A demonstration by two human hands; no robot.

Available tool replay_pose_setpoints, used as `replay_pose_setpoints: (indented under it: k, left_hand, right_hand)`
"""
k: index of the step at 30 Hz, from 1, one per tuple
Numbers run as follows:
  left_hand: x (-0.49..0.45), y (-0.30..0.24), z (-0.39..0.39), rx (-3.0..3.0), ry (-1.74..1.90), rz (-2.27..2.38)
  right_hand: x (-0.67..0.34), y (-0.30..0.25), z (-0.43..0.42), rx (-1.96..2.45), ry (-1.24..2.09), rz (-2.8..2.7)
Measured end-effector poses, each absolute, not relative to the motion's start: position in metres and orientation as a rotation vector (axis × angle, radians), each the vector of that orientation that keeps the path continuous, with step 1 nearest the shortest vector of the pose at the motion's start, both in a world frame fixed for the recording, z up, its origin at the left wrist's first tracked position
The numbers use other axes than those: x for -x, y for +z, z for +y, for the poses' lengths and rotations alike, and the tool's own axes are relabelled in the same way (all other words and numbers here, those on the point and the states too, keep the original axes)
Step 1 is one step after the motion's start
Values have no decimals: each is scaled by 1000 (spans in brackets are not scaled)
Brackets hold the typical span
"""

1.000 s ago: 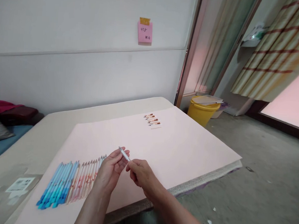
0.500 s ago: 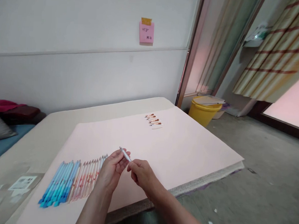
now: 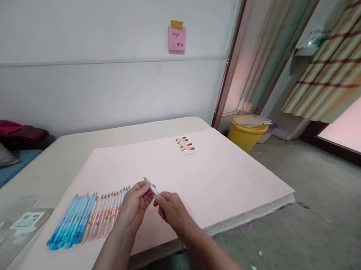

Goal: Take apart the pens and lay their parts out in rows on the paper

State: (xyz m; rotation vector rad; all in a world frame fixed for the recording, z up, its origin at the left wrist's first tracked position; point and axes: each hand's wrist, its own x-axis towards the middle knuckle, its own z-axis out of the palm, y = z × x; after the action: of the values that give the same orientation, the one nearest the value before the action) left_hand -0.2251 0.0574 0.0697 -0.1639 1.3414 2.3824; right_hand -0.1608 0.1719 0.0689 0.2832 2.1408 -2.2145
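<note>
Both hands unchanged: left hand [image 3: 135, 207] and right hand [image 3: 170, 209] still pinching white pen [image 3: 151, 185] over pink sheet [image 3: 226, 182].

The beige tabletop [image 3: 76, 145] carries a large pale-pink sheet [image 3: 220, 178], on which lie a row of blue and pink pens [image 3: 83, 220] and, farther off, small pen pieces [image 3: 186, 146], with clear wrappers [image 3: 16, 224] beside the sheet.

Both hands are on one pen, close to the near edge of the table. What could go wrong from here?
The pen is pinched only by fingertips of the left hand and right hand, not far from the near edge of the table. A slip could send it to the floor. The left hand is right beside the row of pens, so a careless move might knock them out of line.
</note>
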Motion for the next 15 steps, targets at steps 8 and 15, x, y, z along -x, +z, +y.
replay_pose_setpoints:
  k: [8, 15]
  left_hand:
    - [222, 74, 58, 147, 2288, 1331]
    - [220, 72, 60, 120, 2326, 1364]
  right_hand:
    - [160, 67, 175, -225, -2236, 2156]
    - [161, 67, 173, -247, -2173, 2214]
